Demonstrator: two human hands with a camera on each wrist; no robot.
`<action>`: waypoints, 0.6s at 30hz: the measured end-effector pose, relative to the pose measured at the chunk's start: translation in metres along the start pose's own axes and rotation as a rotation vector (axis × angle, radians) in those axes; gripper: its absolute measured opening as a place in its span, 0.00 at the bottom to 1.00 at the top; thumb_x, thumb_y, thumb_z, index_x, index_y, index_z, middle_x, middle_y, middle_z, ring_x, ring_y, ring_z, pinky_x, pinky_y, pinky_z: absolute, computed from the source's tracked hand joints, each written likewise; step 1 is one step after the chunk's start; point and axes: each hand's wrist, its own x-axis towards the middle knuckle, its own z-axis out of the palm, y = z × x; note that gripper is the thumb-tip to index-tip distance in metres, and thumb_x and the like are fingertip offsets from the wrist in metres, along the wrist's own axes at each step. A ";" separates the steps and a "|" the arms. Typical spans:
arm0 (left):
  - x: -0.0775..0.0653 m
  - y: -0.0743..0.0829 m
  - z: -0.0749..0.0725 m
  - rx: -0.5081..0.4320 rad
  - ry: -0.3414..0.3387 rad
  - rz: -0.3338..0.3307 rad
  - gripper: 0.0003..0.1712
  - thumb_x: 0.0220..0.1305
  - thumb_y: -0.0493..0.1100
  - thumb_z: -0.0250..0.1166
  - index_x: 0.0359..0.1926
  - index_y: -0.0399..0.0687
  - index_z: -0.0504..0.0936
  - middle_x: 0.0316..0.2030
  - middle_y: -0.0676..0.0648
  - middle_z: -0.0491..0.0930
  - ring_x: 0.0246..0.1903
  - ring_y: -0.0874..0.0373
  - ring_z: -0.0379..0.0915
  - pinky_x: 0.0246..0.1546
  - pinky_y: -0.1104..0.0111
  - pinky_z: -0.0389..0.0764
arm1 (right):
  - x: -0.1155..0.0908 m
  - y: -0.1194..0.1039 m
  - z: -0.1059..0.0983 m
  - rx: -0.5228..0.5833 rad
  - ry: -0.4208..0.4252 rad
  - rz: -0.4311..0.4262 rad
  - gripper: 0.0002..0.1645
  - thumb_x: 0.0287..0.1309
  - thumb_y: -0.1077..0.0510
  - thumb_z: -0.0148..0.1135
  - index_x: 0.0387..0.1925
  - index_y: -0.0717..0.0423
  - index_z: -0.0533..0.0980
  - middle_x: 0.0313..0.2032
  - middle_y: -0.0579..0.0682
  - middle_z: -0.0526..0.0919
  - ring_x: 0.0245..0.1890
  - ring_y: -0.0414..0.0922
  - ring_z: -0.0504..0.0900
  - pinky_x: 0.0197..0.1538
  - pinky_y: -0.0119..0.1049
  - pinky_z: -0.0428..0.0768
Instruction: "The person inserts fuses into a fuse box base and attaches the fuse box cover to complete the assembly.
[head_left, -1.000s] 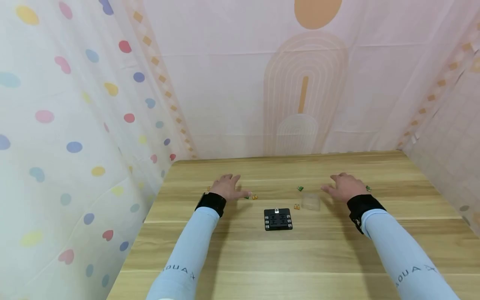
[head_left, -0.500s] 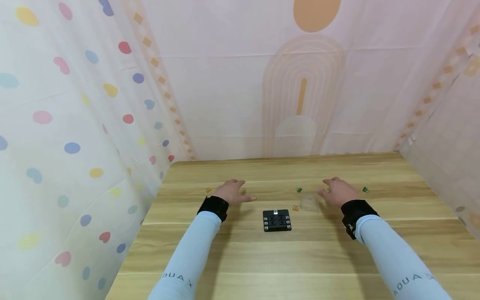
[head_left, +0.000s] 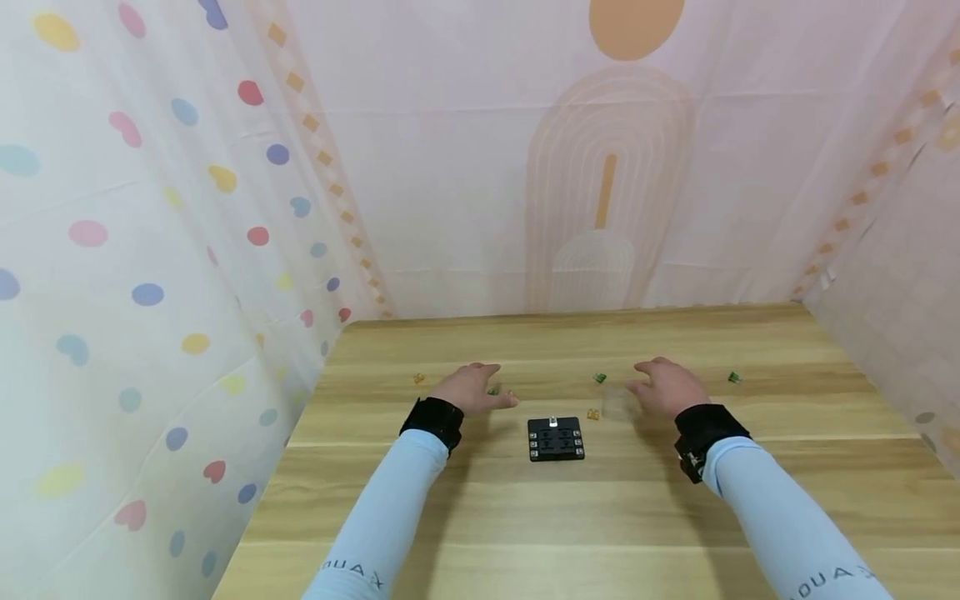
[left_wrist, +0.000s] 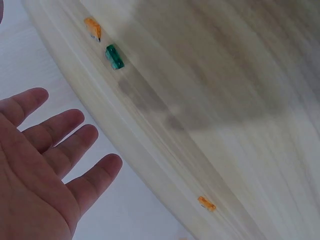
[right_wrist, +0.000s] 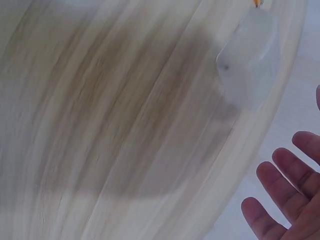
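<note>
My left hand point(head_left: 467, 390) hovers over the table with its fingers loosely spread and nothing in them. A green blade fuse point(left_wrist: 114, 57) and an orange blade fuse point(left_wrist: 93, 29) lie close together by its thumb; another orange fuse point(left_wrist: 206, 203) lies farther out to the left. Fingers apart, my right hand point(head_left: 667, 389) is also above the table and holds nothing. Beside its thumb is a clear plastic cover point(right_wrist: 252, 60). Between the hands, nearer to me, a black fuse block point(head_left: 556, 440) lies flat, with metal terminals along its sides.
An orange fuse point(head_left: 593, 414) lies between the block and the cover. One green fuse point(head_left: 600, 377) is behind it, and another green fuse point(head_left: 735, 377) sits right of my right hand. Patterned curtains point(head_left: 450, 167) hang behind the wooden table point(head_left: 525, 525) and at its sides.
Both hands have drifted inward and slightly towards me, uncovering the orange fuse at the left and the green fuse at the right. The fuses, block and cover have stayed put.
</note>
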 end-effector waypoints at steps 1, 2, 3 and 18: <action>0.000 0.000 0.001 -0.002 -0.002 0.002 0.47 0.64 0.67 0.62 0.74 0.46 0.63 0.69 0.38 0.64 0.68 0.42 0.60 0.65 0.53 0.66 | 0.000 -0.002 0.000 -0.002 0.004 -0.004 0.29 0.71 0.50 0.55 0.62 0.69 0.72 0.61 0.72 0.71 0.62 0.67 0.69 0.62 0.60 0.68; 0.001 0.001 0.002 -0.005 -0.003 0.001 0.47 0.63 0.67 0.62 0.74 0.47 0.62 0.70 0.38 0.64 0.69 0.43 0.59 0.65 0.53 0.65 | 0.000 -0.003 0.000 -0.003 0.007 -0.008 0.29 0.71 0.50 0.55 0.62 0.69 0.72 0.61 0.72 0.71 0.61 0.67 0.70 0.62 0.59 0.68; 0.001 0.001 0.003 -0.008 -0.002 -0.002 0.47 0.63 0.67 0.62 0.74 0.47 0.63 0.70 0.39 0.64 0.69 0.43 0.59 0.65 0.52 0.65 | 0.000 -0.005 0.000 -0.002 0.012 -0.014 0.29 0.71 0.50 0.55 0.62 0.69 0.72 0.60 0.72 0.72 0.61 0.67 0.71 0.61 0.59 0.69; -0.012 0.011 0.009 -0.086 -0.010 0.052 0.45 0.63 0.65 0.64 0.74 0.47 0.64 0.69 0.40 0.65 0.69 0.44 0.60 0.66 0.52 0.64 | -0.004 -0.028 0.010 0.063 -0.021 -0.017 0.27 0.72 0.50 0.54 0.60 0.67 0.74 0.59 0.68 0.75 0.61 0.65 0.71 0.62 0.59 0.68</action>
